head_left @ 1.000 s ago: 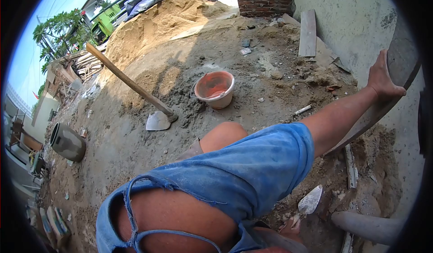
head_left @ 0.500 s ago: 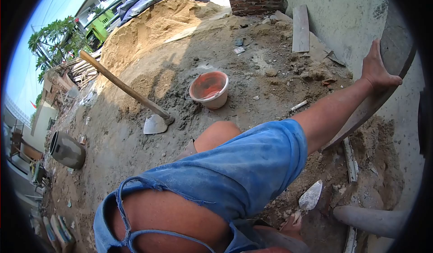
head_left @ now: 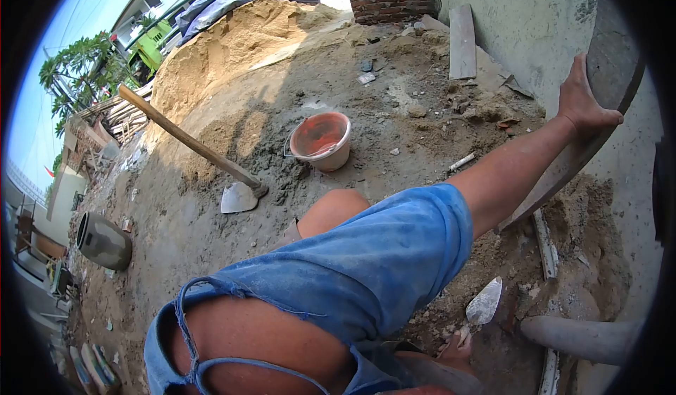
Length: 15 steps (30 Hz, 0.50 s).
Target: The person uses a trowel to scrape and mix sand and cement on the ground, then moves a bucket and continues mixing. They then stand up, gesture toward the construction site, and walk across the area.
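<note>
My left arm, in a blue sleeve, reaches out to the right. My left hand (head_left: 584,103) spans a long grey plank (head_left: 611,64) beside the wall, fingers at one edge and thumb at the other. At the bottom, my right hand (head_left: 456,347) is closed around the handle of a pointed trowel (head_left: 484,302); part of this hand is hidden by my clothing. The trowel blade is smeared with grey over the dirt. Near it are a grey, round-ended pipe-like thing (head_left: 581,340) and a narrow pale strip (head_left: 545,243).
A mortar bucket (head_left: 336,157) stands on wet grey mix beside a hoe (head_left: 190,141) with a wooden handle. Behind is a sand pile (head_left: 211,57) under a tarp (head_left: 246,4). A dark tub (head_left: 105,241) sits left. Another board (head_left: 462,43) leans on the wall (head_left: 521,15).
The whole view has shifted slightly, so things appear a little farther left. My left hand keeps its place on the plank, and the trowel stays low beside my right hand.
</note>
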Available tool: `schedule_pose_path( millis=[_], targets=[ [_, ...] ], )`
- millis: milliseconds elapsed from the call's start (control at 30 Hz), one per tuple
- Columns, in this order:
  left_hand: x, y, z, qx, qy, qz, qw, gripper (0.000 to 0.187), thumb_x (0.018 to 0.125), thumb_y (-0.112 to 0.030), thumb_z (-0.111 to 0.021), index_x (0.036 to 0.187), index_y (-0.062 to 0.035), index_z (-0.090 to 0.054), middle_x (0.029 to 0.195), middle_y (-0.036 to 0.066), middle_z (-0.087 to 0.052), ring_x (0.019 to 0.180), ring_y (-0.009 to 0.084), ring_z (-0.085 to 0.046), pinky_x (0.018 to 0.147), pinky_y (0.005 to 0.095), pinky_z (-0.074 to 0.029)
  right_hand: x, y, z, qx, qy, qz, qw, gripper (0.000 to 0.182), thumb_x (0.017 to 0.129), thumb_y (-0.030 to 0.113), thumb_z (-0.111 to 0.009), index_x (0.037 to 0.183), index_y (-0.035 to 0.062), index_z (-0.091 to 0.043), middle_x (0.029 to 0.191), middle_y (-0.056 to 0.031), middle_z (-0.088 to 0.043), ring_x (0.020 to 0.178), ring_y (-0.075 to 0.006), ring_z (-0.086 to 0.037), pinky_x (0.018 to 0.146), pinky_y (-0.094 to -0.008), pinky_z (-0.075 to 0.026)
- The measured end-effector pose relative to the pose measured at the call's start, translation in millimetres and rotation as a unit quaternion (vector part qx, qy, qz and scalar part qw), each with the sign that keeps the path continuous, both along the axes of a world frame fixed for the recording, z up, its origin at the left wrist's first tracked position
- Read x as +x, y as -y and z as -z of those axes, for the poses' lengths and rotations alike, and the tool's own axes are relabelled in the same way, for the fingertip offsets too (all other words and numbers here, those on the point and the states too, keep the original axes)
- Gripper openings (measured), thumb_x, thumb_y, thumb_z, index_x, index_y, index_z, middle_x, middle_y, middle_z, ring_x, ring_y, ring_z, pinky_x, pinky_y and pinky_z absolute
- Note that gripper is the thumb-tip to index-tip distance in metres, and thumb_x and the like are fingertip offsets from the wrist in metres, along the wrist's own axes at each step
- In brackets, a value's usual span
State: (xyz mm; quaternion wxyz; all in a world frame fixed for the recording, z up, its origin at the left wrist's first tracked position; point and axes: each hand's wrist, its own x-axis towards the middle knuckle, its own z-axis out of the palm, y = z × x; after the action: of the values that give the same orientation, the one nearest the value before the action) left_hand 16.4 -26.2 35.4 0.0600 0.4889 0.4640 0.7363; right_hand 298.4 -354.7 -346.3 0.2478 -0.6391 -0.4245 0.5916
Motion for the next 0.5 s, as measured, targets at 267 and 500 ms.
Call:
schedule_pose_path(
  millis=[267,500],
  targets=[
    [0.5,2.2,-0.8,-0.006,0.001,-0.005,1.000,0.109,0.044,-0.032,-0.084,0.131,-0.0022,-0.027,0.116,0.023,-0.055,0.107,0.0370,-0.058,0.097,0.0399,-0.046,3.8,-2.4,1.3,-0.004,-0.026,-0.011,1.000,0.044,0.091,0.021,-0.057,0.129,0.0013,-0.048,0.069,-0.0063,-0.054,0.039,-0.0129,-0.047,0.035,-0.0280,-0.037],
    [-0.2,7.3,-2.7,-0.012,-0.002,0.005,1.000,0.110,0.045,-0.033,-0.084,0.133,-0.0022,-0.026,0.117,0.023,-0.055,0.108,0.0368,-0.057,0.098,0.0397,-0.046,-0.2,0.4,0.2,0.036,0.000,0.021,0.999,0.040,0.090,0.020,-0.059,0.123,-0.0014,-0.051,0.070,-0.0060,-0.055,0.042,-0.0122,-0.048,0.036,-0.0278,-0.039]
  ],
)
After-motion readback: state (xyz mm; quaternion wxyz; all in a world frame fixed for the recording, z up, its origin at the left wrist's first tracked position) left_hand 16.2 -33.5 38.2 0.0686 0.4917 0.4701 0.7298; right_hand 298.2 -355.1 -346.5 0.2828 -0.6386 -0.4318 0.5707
